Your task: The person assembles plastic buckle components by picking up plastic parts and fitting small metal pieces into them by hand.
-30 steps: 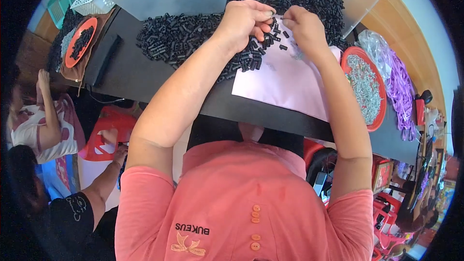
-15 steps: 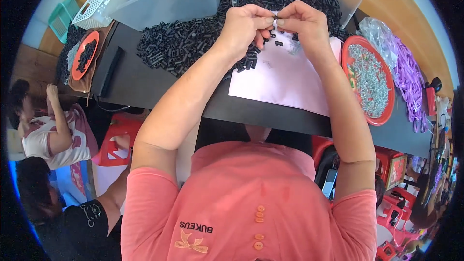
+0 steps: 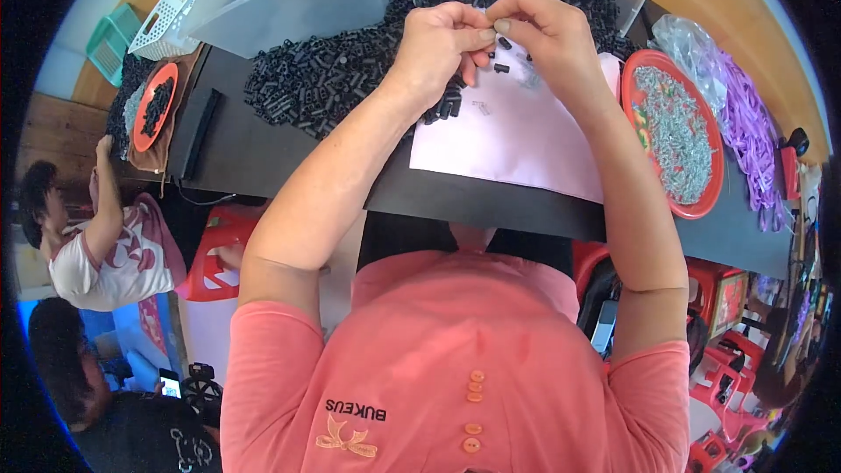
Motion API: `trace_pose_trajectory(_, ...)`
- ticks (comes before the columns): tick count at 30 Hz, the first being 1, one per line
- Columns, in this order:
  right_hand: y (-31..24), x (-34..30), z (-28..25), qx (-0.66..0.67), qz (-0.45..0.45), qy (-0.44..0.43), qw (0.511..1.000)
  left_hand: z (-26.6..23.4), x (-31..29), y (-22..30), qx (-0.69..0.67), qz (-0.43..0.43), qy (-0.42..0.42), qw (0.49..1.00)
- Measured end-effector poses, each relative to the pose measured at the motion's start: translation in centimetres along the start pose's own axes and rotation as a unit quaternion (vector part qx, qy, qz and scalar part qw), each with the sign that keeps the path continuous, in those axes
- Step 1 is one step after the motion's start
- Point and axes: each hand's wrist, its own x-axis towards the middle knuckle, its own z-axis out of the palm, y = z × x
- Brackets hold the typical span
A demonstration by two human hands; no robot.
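Observation:
My left hand and my right hand meet fingertip to fingertip above a pale pink sheet. Both are closed in a pinch. What lies between the fingers is too small and too covered to make out. Just below them, a few short black plastic pieces lie on the sheet, with some tiny clear or metallic bits nearby. A large heap of black plastic pieces spreads beyond and left of my left hand. Right of my right forearm stands a red oval tray of small silvery parts.
A clear plastic bin stands at the back left. Purple ribbons and a clear bag lie at the far right. A long black object and an orange plate are on the left, where two other people sit.
My right fingers have shifted slightly up and left, closer over the left fingertips. The dark bit seen between them earlier is now covered. At left, one person's phone has come into view.

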Motion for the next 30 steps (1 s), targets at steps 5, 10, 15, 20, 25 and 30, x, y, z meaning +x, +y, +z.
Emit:
trace_pose_trajectory(5,0.7,-0.3,0.2,0.077,0.125,-0.001,0.989,0.2,-0.2,0.0,-0.012,-0.003,0.001,1.000)
trace_pose_trajectory(10,1.9,-0.5,0.6,0.103,0.120,0.002,0.987,0.0,-0.3,-0.1,0.009,-0.006,-0.014,1.000)
trace_pose_trajectory(15,2.0,-0.5,0.7,0.128,0.156,-0.003,0.979,0.0,-0.3,0.0,0.008,-0.004,-0.011,1.000)
trace_pose_trajectory(20,1.4,-0.5,0.8,0.074,0.159,-0.004,0.985,0.0,-0.4,0.1,0.008,-0.003,-0.005,1.000)
trace_pose_trajectory(25,1.0,-0.7,0.8,0.043,0.145,0.018,0.988,0.0,-0.5,0.2,0.017,-0.016,-0.022,0.999)
trace_pose_trajectory(30,-0.1,-0.8,0.9,-0.006,0.093,0.039,0.995,-0.4,-0.3,0.2,0.001,-0.032,-0.037,0.999)
